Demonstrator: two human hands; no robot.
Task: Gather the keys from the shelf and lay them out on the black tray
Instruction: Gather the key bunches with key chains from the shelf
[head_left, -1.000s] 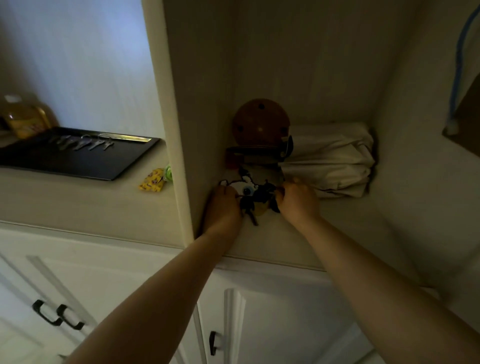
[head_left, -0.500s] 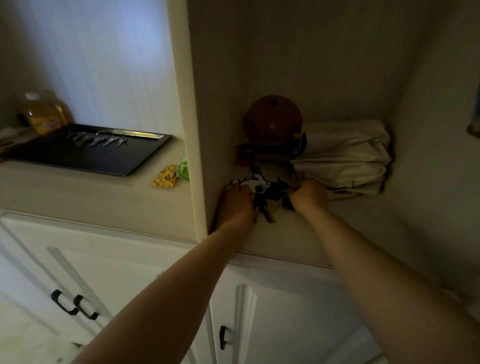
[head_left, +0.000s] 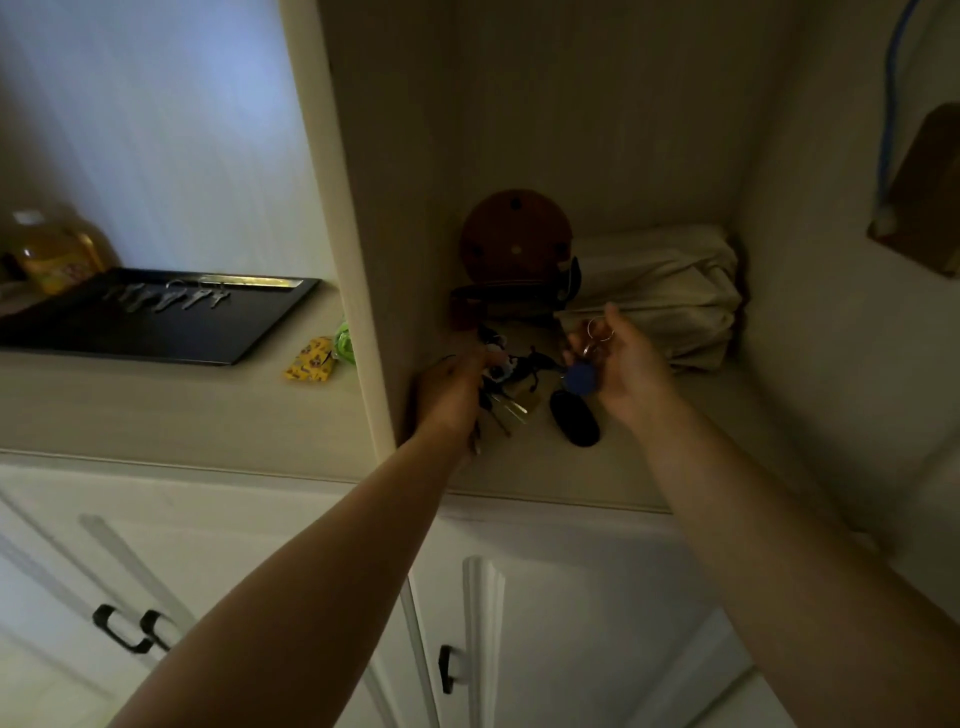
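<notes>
Blue-tagged key ring (head_left: 592, 353) pinched in right hand (head_left: 626, 366)

We see a dark bunch of keys (head_left: 511, 384) with a black fob (head_left: 574, 424) low on the shelf (head_left: 649, 467). Several silver keys (head_left: 166, 299) lie in a row on the black tray (head_left: 156, 338), which rests flat on the counter (head_left: 156, 405).

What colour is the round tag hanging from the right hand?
Blue tag, right hand, head view.

On my tabletop (head_left: 156, 410) sit a yellow patterned packet (head_left: 310, 359) and a yellow bottle (head_left: 54, 252); a folded cream cloth (head_left: 670, 291) lies beside a round brown wooden disc (head_left: 516, 234).
</notes>
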